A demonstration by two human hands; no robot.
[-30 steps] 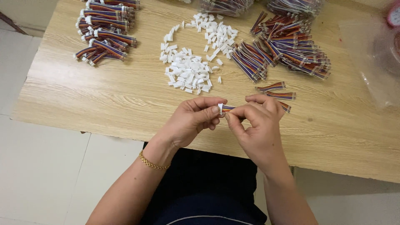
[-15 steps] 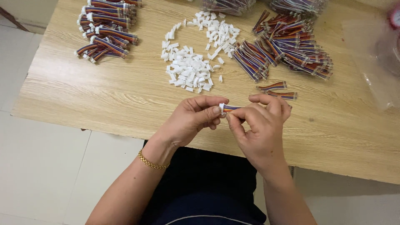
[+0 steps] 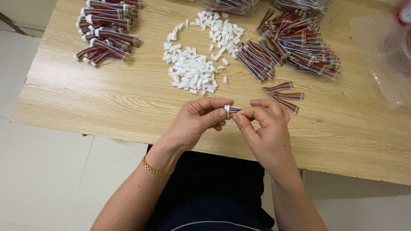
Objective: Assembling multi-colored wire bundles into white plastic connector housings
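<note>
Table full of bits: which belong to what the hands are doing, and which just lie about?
In use: left hand, right hand, white connector, striped wire bundle.
Lying about: white connector pile, loose wire bundles, finished bundles, plastic bag.

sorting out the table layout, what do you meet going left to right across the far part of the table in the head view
finished wire harnesses with white connectors → pile of loose white plastic connector housings → heap of multicoloured wire bundles → clear plastic bag
</note>
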